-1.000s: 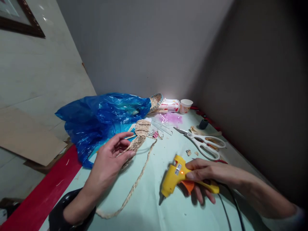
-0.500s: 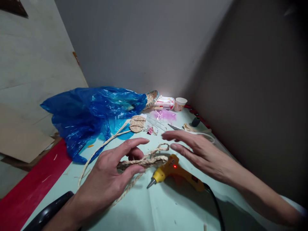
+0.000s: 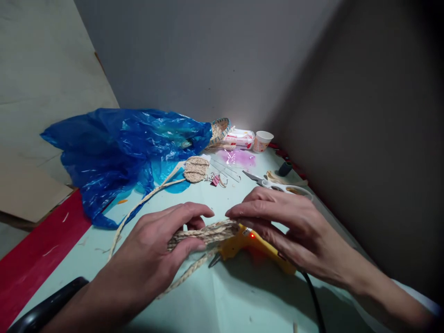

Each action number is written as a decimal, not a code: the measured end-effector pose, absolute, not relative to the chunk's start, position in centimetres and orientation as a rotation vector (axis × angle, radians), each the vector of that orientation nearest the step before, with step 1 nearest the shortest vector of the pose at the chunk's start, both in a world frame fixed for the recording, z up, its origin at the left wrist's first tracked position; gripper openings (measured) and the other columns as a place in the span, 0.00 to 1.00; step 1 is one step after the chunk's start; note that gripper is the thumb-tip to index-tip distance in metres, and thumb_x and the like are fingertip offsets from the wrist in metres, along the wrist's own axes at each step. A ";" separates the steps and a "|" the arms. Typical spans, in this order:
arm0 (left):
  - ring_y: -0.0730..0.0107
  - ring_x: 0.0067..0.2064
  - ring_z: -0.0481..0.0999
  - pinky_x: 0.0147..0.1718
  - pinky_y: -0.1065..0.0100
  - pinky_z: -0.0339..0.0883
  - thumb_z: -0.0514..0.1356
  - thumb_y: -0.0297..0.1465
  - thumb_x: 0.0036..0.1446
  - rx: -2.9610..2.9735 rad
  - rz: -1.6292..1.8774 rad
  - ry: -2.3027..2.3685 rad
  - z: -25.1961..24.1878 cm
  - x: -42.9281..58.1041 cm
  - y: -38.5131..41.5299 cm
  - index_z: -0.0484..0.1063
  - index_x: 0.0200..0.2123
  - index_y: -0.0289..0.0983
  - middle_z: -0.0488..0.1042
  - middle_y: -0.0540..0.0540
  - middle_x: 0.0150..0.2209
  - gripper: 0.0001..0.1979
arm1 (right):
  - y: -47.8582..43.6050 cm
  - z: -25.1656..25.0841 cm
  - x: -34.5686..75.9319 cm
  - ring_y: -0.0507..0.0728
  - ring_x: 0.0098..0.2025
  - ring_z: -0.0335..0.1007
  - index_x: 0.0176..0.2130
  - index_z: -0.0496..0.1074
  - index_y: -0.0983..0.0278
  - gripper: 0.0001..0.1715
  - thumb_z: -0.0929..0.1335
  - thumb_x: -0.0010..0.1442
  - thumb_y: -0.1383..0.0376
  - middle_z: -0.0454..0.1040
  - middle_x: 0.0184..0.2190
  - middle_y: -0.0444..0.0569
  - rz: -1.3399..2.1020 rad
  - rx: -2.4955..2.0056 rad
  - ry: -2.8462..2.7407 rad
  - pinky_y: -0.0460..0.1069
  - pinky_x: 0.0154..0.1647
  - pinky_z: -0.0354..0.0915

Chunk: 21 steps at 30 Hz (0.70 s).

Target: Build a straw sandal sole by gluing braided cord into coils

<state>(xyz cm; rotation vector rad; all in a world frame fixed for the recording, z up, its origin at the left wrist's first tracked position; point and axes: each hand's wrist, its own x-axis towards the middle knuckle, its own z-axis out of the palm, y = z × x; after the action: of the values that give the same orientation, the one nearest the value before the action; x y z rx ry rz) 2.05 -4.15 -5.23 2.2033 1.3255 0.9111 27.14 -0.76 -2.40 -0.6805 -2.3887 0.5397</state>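
Both hands hold a flat piece of braided straw (image 3: 204,232) just above the pale green table (image 3: 243,296). My left hand (image 3: 163,245) pinches its near end between thumb and fingers. My right hand (image 3: 277,217) closes its fingers on the far end. A long tail of the braid (image 3: 145,200) runs off to a small woven disc (image 3: 196,169). Right under the hands lies a yellow glue gun (image 3: 256,247) with a red light on; its black cord (image 3: 314,300) trails toward me.
A crumpled blue plastic bag (image 3: 118,148) fills the left back of the table. White scissors (image 3: 280,186), a binder clip (image 3: 215,179), clear glue sticks (image 3: 225,171), a paper cup (image 3: 262,140), a wipes pack (image 3: 239,138) and a woven basket piece (image 3: 219,129) lie near the wall.
My right hand let go of the glue gun, left it on the table and came over to grip the braid. My left hand brought the braid nearer and closed on it.
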 end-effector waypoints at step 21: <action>0.76 0.40 0.81 0.41 0.79 0.71 0.62 0.28 0.62 2.273 0.973 1.218 -5.7 2.0 -3.6 0.77 0.47 0.50 0.82 0.57 0.40 0.13 | 0.4 -3.4 27.6 0.54 0.36 0.64 0.47 0.78 0.69 0.22 0.63 0.59 0.82 0.74 0.37 0.53 0.165 -0.558 -2.497 0.49 0.34 0.62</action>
<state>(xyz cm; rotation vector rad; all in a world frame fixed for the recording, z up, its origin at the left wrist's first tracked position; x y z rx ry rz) 2.00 -3.59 -5.71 2.2731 1.2179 0.9733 27.62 0.45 -3.38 -0.5575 -2.4971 0.1650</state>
